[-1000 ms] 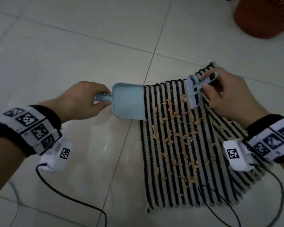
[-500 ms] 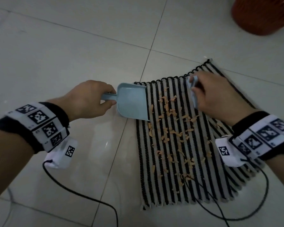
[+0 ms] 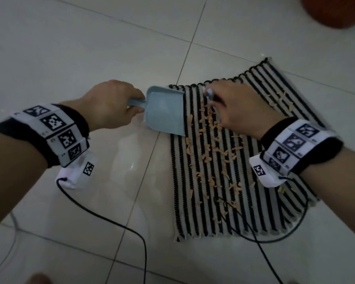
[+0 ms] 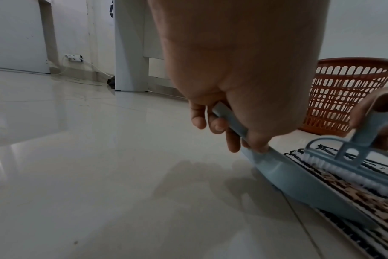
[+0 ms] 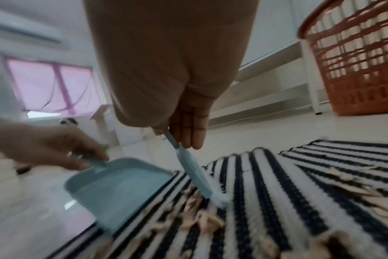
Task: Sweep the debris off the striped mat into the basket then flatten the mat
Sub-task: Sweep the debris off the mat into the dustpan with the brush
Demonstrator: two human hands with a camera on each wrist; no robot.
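Down on the tiled floor point(image 3: 70, 58): left hand point(image 3: 109, 105) gripped dustpan point(image 3: 164, 111) handle, lip resting on striped mat point(image 3: 254, 212) edge. Right hand point(image 3: 236, 107) fingers point(image 5: 188, 133) clasped brush point(image 4: 352, 157), bristles touching mat amid tan debris point(image 3: 213, 152). Orange basket point(image 4: 348, 94) well apart, beyond mat's far corner.

The floor point(image 4: 100, 166) is glossy pale tile that mirrors the light. The mat point(image 3: 244, 201) is coarse woven cloth, ribbed and matt. The dustpan point(image 5: 122, 189) and brush point(image 4: 354, 154) look like smooth, light blue plastic, with soft white bristles. The basket point(image 4: 343, 91) is perforated orange plastic. The debris point(image 3: 213, 152) looks dry and papery.
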